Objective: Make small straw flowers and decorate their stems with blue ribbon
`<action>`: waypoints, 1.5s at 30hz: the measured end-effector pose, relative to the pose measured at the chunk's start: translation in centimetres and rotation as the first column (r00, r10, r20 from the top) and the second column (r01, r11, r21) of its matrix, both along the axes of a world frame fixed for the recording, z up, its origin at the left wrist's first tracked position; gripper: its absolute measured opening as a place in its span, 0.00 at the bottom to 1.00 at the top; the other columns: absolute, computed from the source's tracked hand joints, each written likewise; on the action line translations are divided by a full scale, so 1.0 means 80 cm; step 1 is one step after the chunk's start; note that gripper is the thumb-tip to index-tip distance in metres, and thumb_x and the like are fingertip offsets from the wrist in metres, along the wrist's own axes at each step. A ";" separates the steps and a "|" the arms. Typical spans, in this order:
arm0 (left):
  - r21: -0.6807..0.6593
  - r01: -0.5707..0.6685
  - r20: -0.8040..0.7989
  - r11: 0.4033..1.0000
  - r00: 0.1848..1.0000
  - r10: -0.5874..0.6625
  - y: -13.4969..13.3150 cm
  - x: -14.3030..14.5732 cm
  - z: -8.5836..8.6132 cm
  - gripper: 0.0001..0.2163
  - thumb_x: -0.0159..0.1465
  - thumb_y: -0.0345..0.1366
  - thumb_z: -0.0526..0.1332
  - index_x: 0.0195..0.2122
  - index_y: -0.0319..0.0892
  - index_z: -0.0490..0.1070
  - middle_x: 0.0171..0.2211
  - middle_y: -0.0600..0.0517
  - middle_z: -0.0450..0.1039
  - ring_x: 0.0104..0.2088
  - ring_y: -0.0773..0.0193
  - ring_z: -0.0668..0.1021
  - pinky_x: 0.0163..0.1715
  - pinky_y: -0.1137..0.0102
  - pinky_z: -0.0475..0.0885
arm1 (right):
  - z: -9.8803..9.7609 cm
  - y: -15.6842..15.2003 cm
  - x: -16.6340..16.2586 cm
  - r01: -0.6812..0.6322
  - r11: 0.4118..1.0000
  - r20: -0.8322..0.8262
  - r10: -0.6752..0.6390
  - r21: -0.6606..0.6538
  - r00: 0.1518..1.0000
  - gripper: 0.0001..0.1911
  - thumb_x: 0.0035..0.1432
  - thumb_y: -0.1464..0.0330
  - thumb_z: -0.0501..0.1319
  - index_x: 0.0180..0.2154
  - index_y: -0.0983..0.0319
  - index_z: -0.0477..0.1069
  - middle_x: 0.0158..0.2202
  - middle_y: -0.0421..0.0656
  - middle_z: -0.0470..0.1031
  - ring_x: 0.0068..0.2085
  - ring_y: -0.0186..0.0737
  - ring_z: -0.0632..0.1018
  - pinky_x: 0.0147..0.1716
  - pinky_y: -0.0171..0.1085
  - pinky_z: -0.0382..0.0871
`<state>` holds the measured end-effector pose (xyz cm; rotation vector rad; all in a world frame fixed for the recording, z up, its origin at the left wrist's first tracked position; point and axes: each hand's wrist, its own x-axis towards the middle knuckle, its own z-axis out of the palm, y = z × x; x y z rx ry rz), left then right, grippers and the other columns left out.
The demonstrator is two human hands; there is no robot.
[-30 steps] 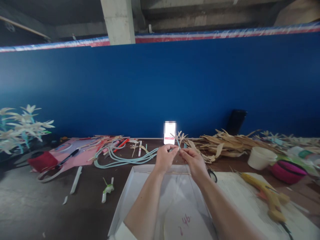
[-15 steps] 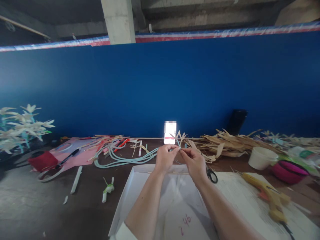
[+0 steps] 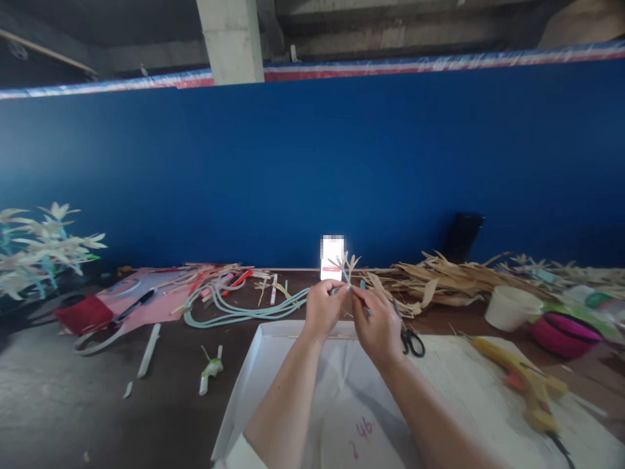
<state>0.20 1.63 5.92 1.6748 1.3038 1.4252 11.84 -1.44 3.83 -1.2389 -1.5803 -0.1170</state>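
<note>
My left hand (image 3: 323, 309) and my right hand (image 3: 379, 327) meet above the far side of a shallow white box (image 3: 258, 365). Between their fingertips is a small craft flower (image 3: 349, 263) with narrow beige petals and a light blue stem. The left fingers are closed in a pinch just below the petals. Thumb and fingers of the right hand pinch the stem close by; the exact contact is partly hidden. Black-handled scissors (image 3: 414, 343) lie just right of my right hand. A lit phone (image 3: 333, 264) stands behind the flower.
Coiled light blue cords (image 3: 244, 320) lie to the left, near a red spool (image 3: 84, 314). Finished-looking pale flowers (image 3: 53, 241) stand far left. Dry husks (image 3: 449, 280), a white cup (image 3: 512, 309) and a yellow glue gun (image 3: 530, 381) are on the right. A blue partition (image 3: 312, 163) rises behind.
The flower has shifted and turned slightly between my fingers. My right hand has rolled a little, its fingers now more upright against the stem. The left hand is nearly still.
</note>
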 end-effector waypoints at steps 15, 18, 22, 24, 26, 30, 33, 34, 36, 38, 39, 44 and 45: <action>0.002 -0.024 0.010 1.000 1.000 0.024 -0.005 0.004 0.003 0.10 0.54 0.39 0.59 0.31 0.40 0.77 0.30 0.50 0.77 0.33 0.62 0.76 0.36 0.70 0.67 | -0.009 0.006 0.005 0.139 0.987 0.253 -0.156 0.083 0.955 0.15 0.60 0.68 0.52 0.45 0.59 0.72 0.36 0.45 0.74 0.37 0.40 0.73 0.37 0.36 0.63; 0.010 -0.014 0.017 1.000 1.000 0.014 -0.008 0.005 0.004 0.11 0.55 0.42 0.59 0.30 0.41 0.77 0.30 0.50 0.77 0.33 0.62 0.76 0.36 0.70 0.66 | -0.007 0.005 0.004 0.172 0.982 0.289 -0.189 0.082 0.939 0.14 0.60 0.67 0.52 0.43 0.59 0.73 0.33 0.45 0.73 0.35 0.40 0.72 0.34 0.36 0.62; -0.022 -0.051 0.076 0.998 0.996 0.053 -0.007 0.006 0.004 0.14 0.53 0.46 0.60 0.28 0.40 0.76 0.28 0.50 0.77 0.32 0.62 0.75 0.35 0.71 0.66 | -0.007 0.003 0.000 0.159 0.981 0.314 -0.185 0.107 0.931 0.14 0.60 0.68 0.51 0.43 0.60 0.73 0.31 0.45 0.72 0.35 0.39 0.72 0.35 0.36 0.62; -0.039 -0.072 0.098 0.997 0.992 0.076 -0.006 0.005 0.003 0.13 0.53 0.45 0.60 0.28 0.39 0.75 0.27 0.50 0.76 0.31 0.62 0.75 0.34 0.71 0.66 | -0.008 0.003 -0.002 0.144 0.982 0.320 -0.176 0.122 0.931 0.15 0.60 0.69 0.51 0.45 0.59 0.72 0.32 0.45 0.72 0.35 0.40 0.72 0.35 0.36 0.62; -0.042 -0.081 0.097 0.996 0.992 0.085 -0.005 0.005 0.003 0.13 0.53 0.45 0.60 0.28 0.39 0.75 0.26 0.51 0.76 0.31 0.63 0.75 0.33 0.71 0.66 | -0.009 0.003 -0.004 0.139 0.984 0.313 -0.168 0.113 0.935 0.16 0.60 0.69 0.51 0.47 0.59 0.71 0.33 0.45 0.72 0.35 0.40 0.72 0.36 0.37 0.63; -0.029 -0.090 0.081 0.996 0.992 0.092 -0.004 0.004 0.003 0.13 0.54 0.44 0.59 0.28 0.38 0.75 0.25 0.51 0.75 0.29 0.64 0.74 0.32 0.72 0.65 | -0.011 0.002 -0.005 0.105 0.993 0.224 -0.116 0.057 0.968 0.16 0.60 0.68 0.51 0.48 0.58 0.71 0.37 0.45 0.74 0.38 0.41 0.73 0.38 0.37 0.64; -0.020 -0.094 0.095 0.995 0.991 0.096 -0.001 0.002 0.001 0.14 0.54 0.44 0.59 0.28 0.38 0.75 0.26 0.51 0.75 0.29 0.65 0.73 0.32 0.72 0.65 | -0.009 0.001 -0.004 0.047 0.999 0.019 -0.046 -0.021 0.999 0.16 0.59 0.65 0.52 0.46 0.59 0.71 0.39 0.46 0.75 0.38 0.41 0.75 0.38 0.37 0.66; -0.023 -0.095 0.104 0.995 0.990 0.097 0.000 0.000 0.000 0.14 0.54 0.45 0.59 0.29 0.38 0.75 0.26 0.51 0.75 0.29 0.64 0.73 0.31 0.72 0.65 | -0.007 0.002 -0.004 0.025 0.998 -0.080 -0.030 -0.052 0.996 0.16 0.58 0.63 0.53 0.45 0.60 0.72 0.39 0.46 0.75 0.37 0.41 0.75 0.38 0.38 0.67; -0.037 -0.083 0.124 0.996 0.988 0.087 0.003 -0.002 -0.001 0.15 0.53 0.46 0.59 0.30 0.37 0.75 0.26 0.51 0.75 0.29 0.64 0.73 0.31 0.72 0.65 | -0.005 0.006 -0.002 -0.048 0.993 -0.301 0.012 -0.112 0.954 0.17 0.56 0.60 0.55 0.44 0.60 0.72 0.38 0.47 0.76 0.34 0.41 0.76 0.36 0.39 0.68; -0.048 -0.053 0.138 0.997 0.989 0.059 0.004 -0.004 -0.001 0.16 0.53 0.46 0.59 0.30 0.37 0.75 0.26 0.51 0.75 0.29 0.64 0.73 0.31 0.72 0.65 | -0.004 0.012 0.001 -0.208 0.965 -0.525 0.097 -0.158 0.845 0.18 0.54 0.57 0.57 0.42 0.60 0.71 0.37 0.47 0.76 0.31 0.41 0.76 0.33 0.40 0.70; -0.047 -0.031 0.140 0.998 0.989 0.037 0.004 -0.005 -0.001 0.16 0.53 0.47 0.60 0.31 0.38 0.75 0.26 0.51 0.75 0.29 0.64 0.73 0.31 0.72 0.65 | -0.003 0.014 0.001 -0.313 0.934 -0.625 0.143 -0.170 0.768 0.18 0.53 0.56 0.58 0.42 0.60 0.72 0.38 0.47 0.76 0.31 0.41 0.76 0.32 0.40 0.71; -0.041 0.053 0.136 0.998 0.990 -0.047 0.002 -0.004 0.000 0.15 0.53 0.45 0.60 0.31 0.38 0.75 0.27 0.50 0.76 0.30 0.63 0.75 0.33 0.71 0.66 | -0.004 0.022 0.002 -0.603 0.782 -0.840 0.215 -0.157 0.498 0.18 0.48 0.57 0.63 0.39 0.60 0.75 0.32 0.44 0.77 0.33 0.43 0.77 0.32 0.40 0.72; -0.043 0.063 0.137 0.997 0.989 -0.056 0.002 -0.004 0.000 0.14 0.53 0.45 0.60 0.31 0.38 0.76 0.27 0.50 0.76 0.30 0.63 0.75 0.34 0.71 0.67 | -0.004 0.022 0.002 -0.612 0.777 -0.851 0.215 -0.148 0.479 0.17 0.47 0.58 0.64 0.38 0.61 0.75 0.31 0.44 0.77 0.34 0.43 0.77 0.33 0.40 0.72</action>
